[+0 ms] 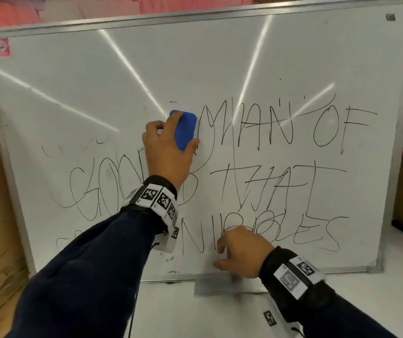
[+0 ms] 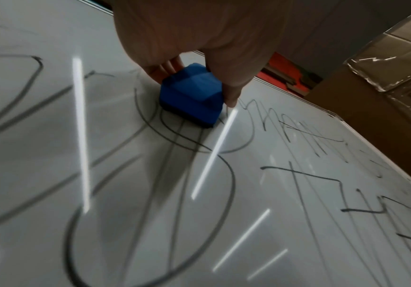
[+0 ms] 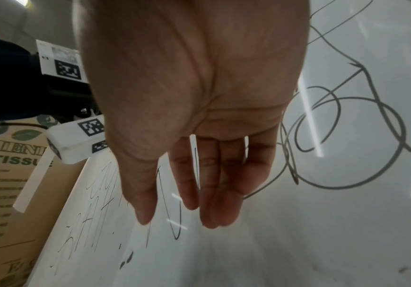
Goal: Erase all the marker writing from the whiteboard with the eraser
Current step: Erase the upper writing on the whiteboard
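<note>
The place looks like a storeroom or stockroom. An aluminium-framed whiteboard (image 1: 220,69) stands propped on a white bench (image 1: 220,313). Cardboard cartons crowd it: a printed tissue carton (image 3: 5,194) to its left, and a tape-sealed carton (image 2: 383,81) to its right. Pink and red packaged goods (image 1: 12,11) show behind its top edge.

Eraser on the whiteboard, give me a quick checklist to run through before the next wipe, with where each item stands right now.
1. Left hand grips the blue eraser: ok.
2. Eraser's dark pad flat on the whiteboard: ok in the left wrist view.
3. Right hand steadying the board near its bottom edge: ok, fingers straight; actual contact cannot tell.
4. Path to the right free of obstacles: ok, only the marker writing lies there.
5. Board wiped clean: not ok, three rows of writing remain.
</note>
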`<state>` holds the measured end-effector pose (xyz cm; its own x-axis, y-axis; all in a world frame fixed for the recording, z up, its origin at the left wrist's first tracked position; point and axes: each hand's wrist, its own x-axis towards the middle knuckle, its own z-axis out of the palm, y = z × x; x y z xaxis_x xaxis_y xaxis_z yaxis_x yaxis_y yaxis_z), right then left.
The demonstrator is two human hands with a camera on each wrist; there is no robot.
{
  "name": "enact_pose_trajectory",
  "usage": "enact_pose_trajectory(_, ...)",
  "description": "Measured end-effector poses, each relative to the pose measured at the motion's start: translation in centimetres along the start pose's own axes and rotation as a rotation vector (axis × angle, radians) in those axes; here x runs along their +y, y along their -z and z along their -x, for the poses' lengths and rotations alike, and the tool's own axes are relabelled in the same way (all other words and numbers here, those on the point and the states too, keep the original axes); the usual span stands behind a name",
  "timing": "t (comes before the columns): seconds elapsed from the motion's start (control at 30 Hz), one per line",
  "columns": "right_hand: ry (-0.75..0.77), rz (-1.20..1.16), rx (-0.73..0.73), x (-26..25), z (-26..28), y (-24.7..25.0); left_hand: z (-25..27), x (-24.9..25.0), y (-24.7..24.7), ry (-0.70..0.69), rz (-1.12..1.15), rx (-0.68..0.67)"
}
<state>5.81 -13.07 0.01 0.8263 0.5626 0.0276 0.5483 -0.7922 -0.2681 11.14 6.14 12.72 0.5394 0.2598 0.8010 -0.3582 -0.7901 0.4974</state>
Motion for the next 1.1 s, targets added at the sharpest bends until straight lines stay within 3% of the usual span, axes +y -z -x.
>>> enact_pose_trajectory(0.37, -0.034, -0.017, 0.080, 3.6, 2.6, -0.1, 2.7, 2.9, -3.2, -0.013, 0.012, -0.020)
enact_pose_trajectory(0.5, -0.023, -0.023, 0.131, 4.8, 3.9, 0.2, 5.1, 4.4, -4.7, -0.182, -0.089, -0.157)
enact_pose_trajectory(0.57, -0.016, -0.043, 0.168, 5.4, 4.6, 0.6, 5.5, 4.7, -4.8, -0.171, -0.073, -0.152)
enact_pose_trajectory(0.63, -0.023, -0.079, 0.222, 6.1, 5.6, 1.1, 5.8, 4.9, -4.7, -0.181, -0.035, -0.100)
enact_pose_trajectory(0.7, -0.022, -0.123, 0.306, 6.6, 6.4, 1.5, 6.8, 5.0, -4.0, -0.277, -0.035, -0.050)
enact_pose_trajectory(0.8, 0.025, -0.198, 0.545, 7.4, 7.4, 1.8, 9.8, 5.5, -3.9, -0.444, -0.092, -0.041)
enact_pose_trajectory(0.93, 0.050, -0.178, 0.809, 7.4, 7.9, 1.5, 14.1, 5.6, -4.8, -0.495, -0.093, -0.231)
enact_pose_trajectory(1.1, 0.013, 0.017, 0.748, 8.4, 8.5, 0.2, 16.8, 5.1, -5.7, -0.542, -0.028, -0.550)
